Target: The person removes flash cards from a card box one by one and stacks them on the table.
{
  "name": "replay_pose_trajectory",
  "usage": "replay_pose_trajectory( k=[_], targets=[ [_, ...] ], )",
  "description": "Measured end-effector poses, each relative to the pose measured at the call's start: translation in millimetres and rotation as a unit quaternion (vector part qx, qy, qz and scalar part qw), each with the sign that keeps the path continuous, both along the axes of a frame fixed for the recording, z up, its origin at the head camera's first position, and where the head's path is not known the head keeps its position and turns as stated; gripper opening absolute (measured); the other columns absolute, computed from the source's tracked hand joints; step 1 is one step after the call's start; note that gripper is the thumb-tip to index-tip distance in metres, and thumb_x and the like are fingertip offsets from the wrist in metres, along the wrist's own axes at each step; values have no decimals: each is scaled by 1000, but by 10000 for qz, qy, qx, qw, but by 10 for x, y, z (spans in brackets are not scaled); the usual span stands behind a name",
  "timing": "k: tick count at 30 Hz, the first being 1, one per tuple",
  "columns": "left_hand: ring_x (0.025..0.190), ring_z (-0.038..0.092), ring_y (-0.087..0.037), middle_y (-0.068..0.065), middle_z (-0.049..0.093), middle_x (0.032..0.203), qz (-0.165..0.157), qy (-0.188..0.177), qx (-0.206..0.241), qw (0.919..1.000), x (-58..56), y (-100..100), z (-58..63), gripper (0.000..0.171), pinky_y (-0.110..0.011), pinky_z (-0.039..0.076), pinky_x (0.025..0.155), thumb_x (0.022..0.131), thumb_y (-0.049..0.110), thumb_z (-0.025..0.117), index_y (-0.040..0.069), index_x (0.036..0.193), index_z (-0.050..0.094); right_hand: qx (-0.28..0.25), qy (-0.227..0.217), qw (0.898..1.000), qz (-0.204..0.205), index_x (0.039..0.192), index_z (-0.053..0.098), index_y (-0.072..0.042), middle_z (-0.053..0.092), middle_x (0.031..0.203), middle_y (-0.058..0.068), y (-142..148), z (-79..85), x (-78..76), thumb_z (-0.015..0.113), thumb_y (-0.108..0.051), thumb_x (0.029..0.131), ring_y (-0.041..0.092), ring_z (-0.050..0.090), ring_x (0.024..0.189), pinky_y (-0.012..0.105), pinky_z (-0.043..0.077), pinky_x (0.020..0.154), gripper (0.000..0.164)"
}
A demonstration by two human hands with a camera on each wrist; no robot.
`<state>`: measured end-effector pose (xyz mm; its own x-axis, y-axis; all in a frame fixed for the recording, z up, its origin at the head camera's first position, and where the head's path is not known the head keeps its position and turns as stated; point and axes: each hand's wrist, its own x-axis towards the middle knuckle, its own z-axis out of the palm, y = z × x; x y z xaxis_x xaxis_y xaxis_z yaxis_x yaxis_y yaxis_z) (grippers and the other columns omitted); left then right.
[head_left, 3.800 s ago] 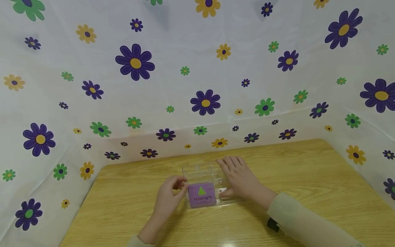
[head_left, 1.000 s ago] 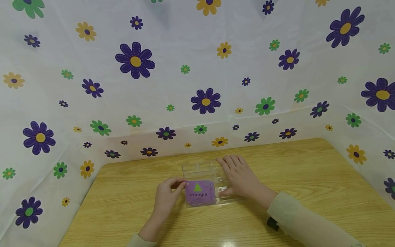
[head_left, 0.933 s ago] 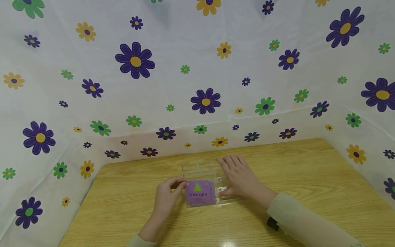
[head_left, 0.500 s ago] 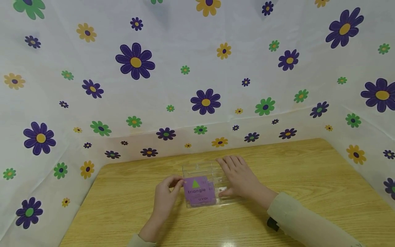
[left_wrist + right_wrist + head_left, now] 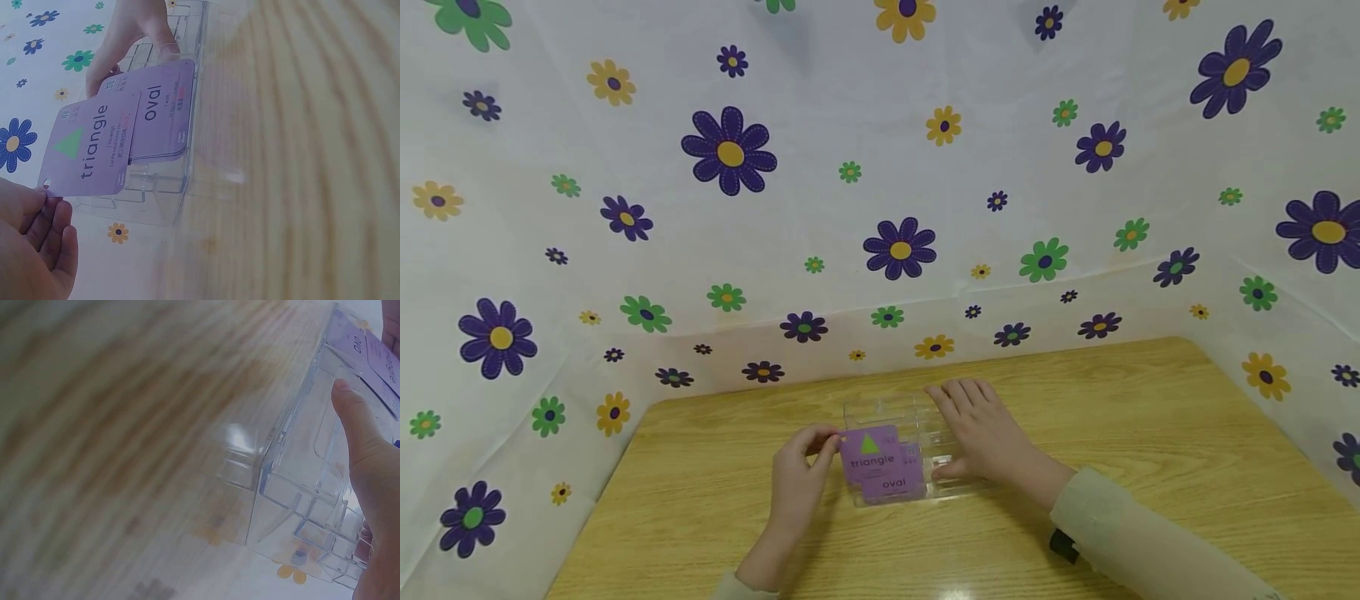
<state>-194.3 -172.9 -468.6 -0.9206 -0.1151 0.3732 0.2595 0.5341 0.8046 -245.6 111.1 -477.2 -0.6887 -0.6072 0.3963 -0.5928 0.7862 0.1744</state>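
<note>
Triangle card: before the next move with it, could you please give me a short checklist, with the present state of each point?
1. Left hand has a corner of the triangle card: ok, pinched.
2. Right hand is steadying the clear box: ok, thumb and fingers span it.
3. Clear box sits on the wooden table: ok.
4. Triangle card is clear of the oval card: not ok, it overlaps part of it.
5. Picture on the oval card is uncovered: not ok, its word shows but no oval does.
6. Number of cards beneath is known: cannot tell, the stack is mostly hidden.
</note>
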Motion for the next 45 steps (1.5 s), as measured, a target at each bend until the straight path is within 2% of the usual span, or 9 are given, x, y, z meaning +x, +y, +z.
replay_pose_trajectory(
  k=[9, 15, 25, 29, 37, 45],
  targets=[
    [84, 72, -8, -12, 79, 94, 182, 317, 87, 9993, 20, -41, -25, 5, -20, 59, 84, 99, -1, 71, 0, 101, 76, -46, 68, 10000, 56, 155, 42, -7, 54, 136, 11, 6, 7, 6, 81, -89, 60, 28, 50, 122, 48, 45, 111, 132],
    [84, 70, -5, -15, 78, 95, 311, 320, 195, 9988, 41, -88, -13, 5, -15, 57, 83, 100, -2, 70, -2, 102, 75, -56, 130, 9999, 89, 154, 42, -6, 54, 135, 11, 8, 4, 0, 81, -89, 60, 28, 50, 121, 48, 45, 110, 132],
    [89, 66, -2, -14, 78, 100, 452, -144, 285, 9985, 74, -156, 17, 9, -14, 55, 86, 104, 2, 66, 0, 107, 74, 111, 62, 9999, -28, 157, 40, -7, 53, 138, 11, 6, 25, 10, 77, -91, 62, 28, 50, 124, 47, 44, 112, 132],
    [91, 66, -5, -14, 77, 102, 492, -219, 275, 9982, 88, -200, 19, 11, -16, 55, 88, 105, 4, 65, 0, 110, 74, 114, 60, 9999, -31, 157, 41, -7, 53, 138, 11, 7, 25, 14, 77, -92, 62, 28, 50, 123, 47, 44, 112, 132],
    [87, 64, 1, -16, 77, 101, 710, -152, 174, 9972, 105, -297, 10, 11, -12, 53, 84, 104, 2, 65, -2, 109, 74, 83, 9, 10000, -33, 157, 41, -7, 53, 138, 11, 11, 15, 5, 78, -91, 62, 29, 50, 124, 48, 44, 112, 132],
    [88, 62, 3, -17, 76, 104, 876, -415, 271, 9949, 125, -389, 5, 13, -12, 53, 83, 105, 5, 64, -1, 113, 73, 64, 2, 10000, -32, 157, 40, -7, 53, 139, 11, 12, 10, -2, 76, -92, 62, 28, 50, 124, 48, 44, 112, 133]
  ],
)
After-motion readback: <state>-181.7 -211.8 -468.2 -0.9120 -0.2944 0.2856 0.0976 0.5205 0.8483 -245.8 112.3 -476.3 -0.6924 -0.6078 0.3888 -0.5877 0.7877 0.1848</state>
